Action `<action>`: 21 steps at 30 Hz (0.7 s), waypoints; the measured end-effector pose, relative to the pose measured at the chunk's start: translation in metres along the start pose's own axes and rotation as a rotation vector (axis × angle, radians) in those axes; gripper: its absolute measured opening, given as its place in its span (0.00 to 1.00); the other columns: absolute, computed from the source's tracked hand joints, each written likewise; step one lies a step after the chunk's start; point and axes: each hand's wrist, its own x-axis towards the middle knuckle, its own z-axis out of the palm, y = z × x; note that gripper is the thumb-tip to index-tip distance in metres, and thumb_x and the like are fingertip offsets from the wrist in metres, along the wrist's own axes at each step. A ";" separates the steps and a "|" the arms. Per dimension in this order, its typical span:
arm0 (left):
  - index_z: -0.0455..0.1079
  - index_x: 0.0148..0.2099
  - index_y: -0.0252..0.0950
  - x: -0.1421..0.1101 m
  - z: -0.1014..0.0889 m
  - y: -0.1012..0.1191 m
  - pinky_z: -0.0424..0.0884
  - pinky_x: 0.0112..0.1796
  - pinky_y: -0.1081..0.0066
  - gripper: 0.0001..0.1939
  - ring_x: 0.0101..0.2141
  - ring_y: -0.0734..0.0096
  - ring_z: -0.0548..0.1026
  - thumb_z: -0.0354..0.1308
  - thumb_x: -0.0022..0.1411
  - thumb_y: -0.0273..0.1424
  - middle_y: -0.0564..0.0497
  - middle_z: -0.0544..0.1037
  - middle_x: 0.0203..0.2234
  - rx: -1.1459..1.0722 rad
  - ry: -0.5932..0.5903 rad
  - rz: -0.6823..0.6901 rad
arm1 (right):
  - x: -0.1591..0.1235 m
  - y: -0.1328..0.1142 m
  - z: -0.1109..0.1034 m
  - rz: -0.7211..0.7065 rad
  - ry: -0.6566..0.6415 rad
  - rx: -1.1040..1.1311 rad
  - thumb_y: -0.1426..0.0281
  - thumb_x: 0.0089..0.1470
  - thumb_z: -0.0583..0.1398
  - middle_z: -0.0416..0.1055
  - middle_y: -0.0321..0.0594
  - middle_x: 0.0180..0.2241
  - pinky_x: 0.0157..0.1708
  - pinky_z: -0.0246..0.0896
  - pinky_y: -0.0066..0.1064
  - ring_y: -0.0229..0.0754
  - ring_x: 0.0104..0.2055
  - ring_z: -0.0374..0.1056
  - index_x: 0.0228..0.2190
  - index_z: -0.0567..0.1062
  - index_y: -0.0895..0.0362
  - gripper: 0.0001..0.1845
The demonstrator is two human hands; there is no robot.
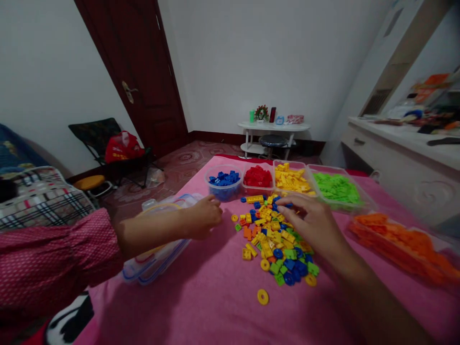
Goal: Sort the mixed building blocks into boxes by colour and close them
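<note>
A mixed pile of toy building bricks (269,239), in yellow, blue, green and orange, lies on a pink cloth (215,297). My right hand (312,220) is over the pile's far right side, its fingers loosely stretched and apart, with the tips near some blue bricks. To the left of the pile is my left hand (203,218), its fingers curled closed. Whatever they may hold is hidden. Just beyond that hand stands a round clear tub of blue bricks (224,179). A single yellow ring (263,297) lies nearer me, apart from the pile.
Clear containers hold red bricks (258,177), yellow bricks (293,179), green bricks (336,188) and orange bricks (398,239). Stacked clear lids (158,266) lie under my left forearm. Farther off are a white side table (275,127), a folding chair (95,134) and a white cabinet (402,148).
</note>
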 end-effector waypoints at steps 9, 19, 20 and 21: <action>0.74 0.28 0.33 0.010 0.055 0.016 0.55 0.52 0.54 0.05 0.35 0.56 0.73 0.59 0.48 0.20 0.41 0.79 0.29 0.143 0.038 -0.007 | -0.003 -0.001 0.001 -0.038 -0.072 0.004 0.71 0.54 0.56 0.76 0.40 0.35 0.36 0.63 0.31 0.42 0.37 0.71 0.32 0.78 0.54 0.10; 0.68 0.48 0.28 0.050 0.012 0.009 0.68 0.33 0.67 0.16 0.39 0.57 0.74 0.50 0.57 0.20 0.36 0.74 0.40 -0.066 0.095 -0.109 | -0.003 -0.006 0.001 -0.065 -0.064 0.007 0.72 0.54 0.56 0.76 0.40 0.35 0.38 0.63 0.31 0.42 0.38 0.70 0.32 0.77 0.55 0.10; 0.66 0.51 0.27 0.055 0.016 0.007 0.69 0.34 0.67 0.19 0.41 0.56 0.74 0.51 0.57 0.21 0.34 0.72 0.44 -0.096 0.106 -0.134 | -0.003 -0.006 0.001 -0.061 -0.074 0.004 0.72 0.54 0.55 0.76 0.40 0.35 0.38 0.63 0.31 0.42 0.37 0.70 0.32 0.77 0.55 0.10; 0.64 0.54 0.26 0.061 0.020 0.006 0.70 0.35 0.66 0.22 0.43 0.55 0.73 0.52 0.56 0.22 0.32 0.69 0.49 -0.128 0.118 -0.158 | -0.004 -0.007 0.001 -0.056 -0.084 0.002 0.72 0.54 0.55 0.76 0.40 0.35 0.38 0.63 0.31 0.41 0.37 0.70 0.32 0.77 0.55 0.10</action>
